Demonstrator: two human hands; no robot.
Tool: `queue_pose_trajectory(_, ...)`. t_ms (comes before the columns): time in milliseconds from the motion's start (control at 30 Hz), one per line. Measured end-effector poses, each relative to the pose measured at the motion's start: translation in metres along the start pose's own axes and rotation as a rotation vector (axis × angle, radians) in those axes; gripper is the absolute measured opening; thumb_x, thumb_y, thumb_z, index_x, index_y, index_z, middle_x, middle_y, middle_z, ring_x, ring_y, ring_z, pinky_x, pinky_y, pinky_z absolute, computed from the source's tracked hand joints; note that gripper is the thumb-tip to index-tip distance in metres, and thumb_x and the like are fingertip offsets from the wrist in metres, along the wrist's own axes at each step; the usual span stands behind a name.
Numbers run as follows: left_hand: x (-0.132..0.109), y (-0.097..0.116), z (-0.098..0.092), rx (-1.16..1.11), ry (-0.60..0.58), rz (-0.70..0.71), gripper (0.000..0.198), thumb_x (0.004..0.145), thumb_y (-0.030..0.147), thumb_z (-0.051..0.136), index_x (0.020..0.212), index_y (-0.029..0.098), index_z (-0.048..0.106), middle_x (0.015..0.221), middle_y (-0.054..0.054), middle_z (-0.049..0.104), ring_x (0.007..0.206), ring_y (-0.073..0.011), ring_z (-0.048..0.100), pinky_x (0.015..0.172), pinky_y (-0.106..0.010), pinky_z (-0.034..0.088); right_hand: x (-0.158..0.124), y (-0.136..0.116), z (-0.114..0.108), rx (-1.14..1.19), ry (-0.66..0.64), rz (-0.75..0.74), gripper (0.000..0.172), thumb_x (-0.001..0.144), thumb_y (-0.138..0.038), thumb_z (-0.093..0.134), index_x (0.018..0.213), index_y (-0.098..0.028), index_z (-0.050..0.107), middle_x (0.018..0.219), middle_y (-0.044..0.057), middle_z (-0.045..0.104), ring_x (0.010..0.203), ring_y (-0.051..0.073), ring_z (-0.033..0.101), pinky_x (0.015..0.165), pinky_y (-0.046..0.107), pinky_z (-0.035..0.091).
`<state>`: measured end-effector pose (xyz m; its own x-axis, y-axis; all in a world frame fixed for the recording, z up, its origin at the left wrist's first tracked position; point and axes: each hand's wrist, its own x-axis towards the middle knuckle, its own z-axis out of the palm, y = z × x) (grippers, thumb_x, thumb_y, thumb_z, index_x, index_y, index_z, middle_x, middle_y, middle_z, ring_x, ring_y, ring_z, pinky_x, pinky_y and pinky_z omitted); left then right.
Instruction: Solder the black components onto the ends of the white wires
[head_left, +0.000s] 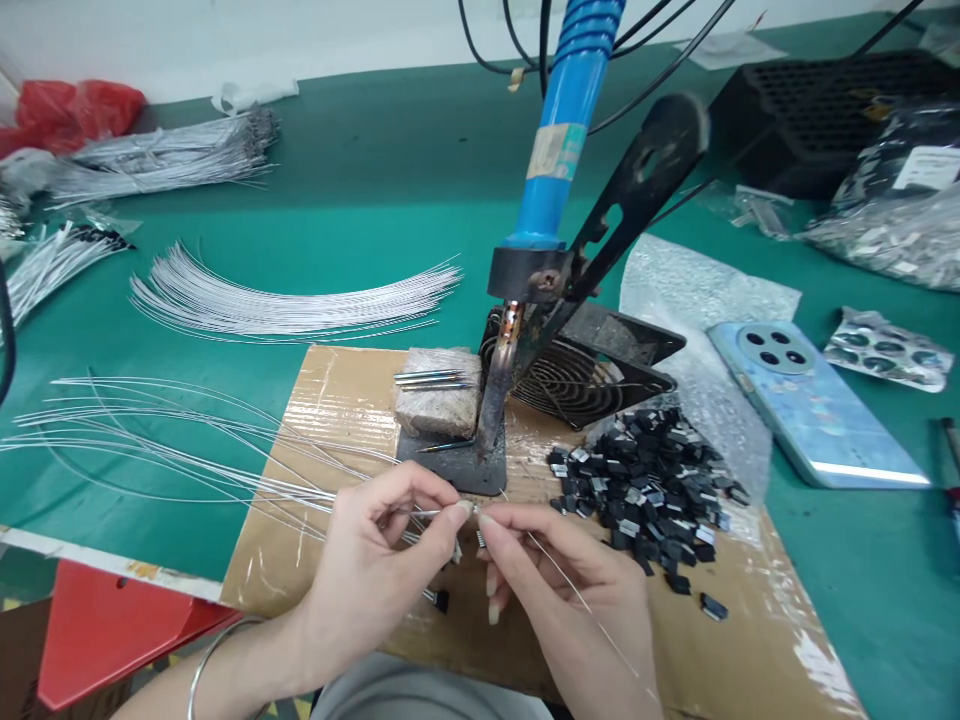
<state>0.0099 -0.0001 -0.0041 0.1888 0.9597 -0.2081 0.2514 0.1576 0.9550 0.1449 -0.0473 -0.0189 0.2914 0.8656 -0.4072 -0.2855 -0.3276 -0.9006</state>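
My left hand pinches the ends of several thin silver wires that fan out to the left over the cardboard sheet. My right hand pinches a small black component together with a single thin wire that trails down to the right. The fingertips of both hands meet just below the tip of the blue-handled soldering iron, which rests tilted in its black stand. A pile of small black components lies right of my hands.
A sponge block with several iron tips sits beside the stand. Bundles of silver wires lie on the green table behind. A phone, bubble wrap, bags of parts and a black tray lie right. A red box sits lower left.
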Motion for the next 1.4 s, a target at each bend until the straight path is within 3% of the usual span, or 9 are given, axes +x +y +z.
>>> queue_pose_trajectory(300, 0.003, 0.001, -0.001, 0.028, 0.035, -0.068, 0.005, 0.079, 0.019, 0.07, 0.076, 0.017, 0.073, 0.071, -0.002, 0.074, 0.066, -0.0121, 0.066, 0.06, -0.018, 0.052, 0.001, -0.002, -0.006, -0.033, 0.109, -0.011, 0.013, 0.078, -0.039, 0.08, 0.081, -0.027, 0.081, 0.061, -0.002, 0.07, 0.052, 0.008, 0.063, 0.054, 0.013, 0.054)
queue_pose_trajectory(533, 0.004, 0.0, -0.001, 0.037, 0.011, -0.097, 0.006, 0.08, 0.022, 0.07, 0.078, 0.017, 0.073, 0.072, -0.003, 0.073, 0.064, -0.0133, 0.064, 0.056, -0.021, 0.05, 0.001, -0.002, -0.005, -0.012, 0.097, 0.013, 0.014, 0.077, -0.039, 0.081, 0.079, -0.025, 0.081, 0.057, -0.003, 0.065, 0.045, 0.006, 0.054, 0.044, 0.013, 0.049)
queue_pose_trajectory(700, 0.005, 0.002, -0.003, 0.096, -0.028, -0.111, 0.008, 0.08, 0.023, 0.07, 0.077, 0.016, 0.072, 0.072, -0.003, 0.072, 0.063, -0.0137, 0.061, 0.056, -0.022, 0.047, 0.001, -0.004, -0.001, 0.023, 0.108, -0.02, 0.011, 0.077, -0.037, 0.081, 0.077, -0.026, 0.08, 0.059, -0.004, 0.066, 0.046, 0.005, 0.057, 0.047, 0.011, 0.051)
queue_pose_trajectory(833, 0.006, 0.006, -0.004, -0.005, -0.095, -0.125, 0.008, 0.079, 0.022, 0.07, 0.073, 0.016, 0.07, 0.08, -0.006, 0.074, 0.073, -0.0161, 0.065, 0.066, -0.025, 0.051, 0.0, -0.004, 0.002, 0.013, 0.085, -0.038, 0.009, 0.078, -0.036, 0.081, 0.077, -0.026, 0.08, 0.056, -0.004, 0.066, 0.045, 0.005, 0.057, 0.046, 0.01, 0.051)
queue_pose_trajectory(967, 0.005, 0.008, -0.007, -0.096, -0.146, -0.161, 0.01, 0.08, 0.02, 0.071, 0.072, 0.016, 0.069, 0.079, -0.005, 0.073, 0.071, -0.0143, 0.064, 0.064, -0.023, 0.05, 0.001, 0.001, -0.001, -0.002, 0.083, -0.046, 0.008, 0.08, -0.036, 0.08, 0.078, -0.028, 0.081, 0.06, -0.004, 0.066, 0.043, 0.005, 0.055, 0.041, 0.011, 0.05)
queue_pose_trajectory(1133, 0.005, 0.007, -0.007, -0.124, -0.158, -0.163, 0.01, 0.08, 0.019, 0.072, 0.072, 0.016, 0.068, 0.079, -0.003, 0.072, 0.073, -0.0131, 0.063, 0.067, -0.022, 0.05, 0.004, 0.008, -0.005, -0.011, -0.024, -0.1, 0.005, 0.081, -0.033, 0.08, 0.083, -0.03, 0.083, 0.059, -0.004, 0.067, 0.041, 0.006, 0.057, 0.04, 0.011, 0.051)
queue_pose_trajectory(1267, 0.006, 0.007, -0.007, -0.135, -0.174, -0.168, 0.011, 0.08, 0.019, 0.072, 0.071, 0.016, 0.066, 0.079, -0.003, 0.071, 0.073, -0.013, 0.063, 0.067, -0.022, 0.049, 0.0, 0.004, -0.001, 0.041, 0.066, -0.036, 0.005, 0.079, -0.033, 0.081, 0.08, -0.029, 0.083, 0.06, -0.005, 0.065, 0.043, 0.004, 0.055, 0.041, 0.011, 0.05)
queue_pose_trajectory(1400, 0.006, 0.008, -0.008, -0.126, -0.171, -0.168, 0.011, 0.08, 0.019, 0.072, 0.071, 0.016, 0.066, 0.08, -0.004, 0.071, 0.075, -0.0135, 0.063, 0.069, -0.023, 0.049, -0.002, 0.0, 0.002, 0.042, 0.067, -0.028, 0.007, 0.078, -0.034, 0.08, 0.075, -0.028, 0.081, 0.059, -0.005, 0.064, 0.043, 0.004, 0.054, 0.041, 0.011, 0.049)
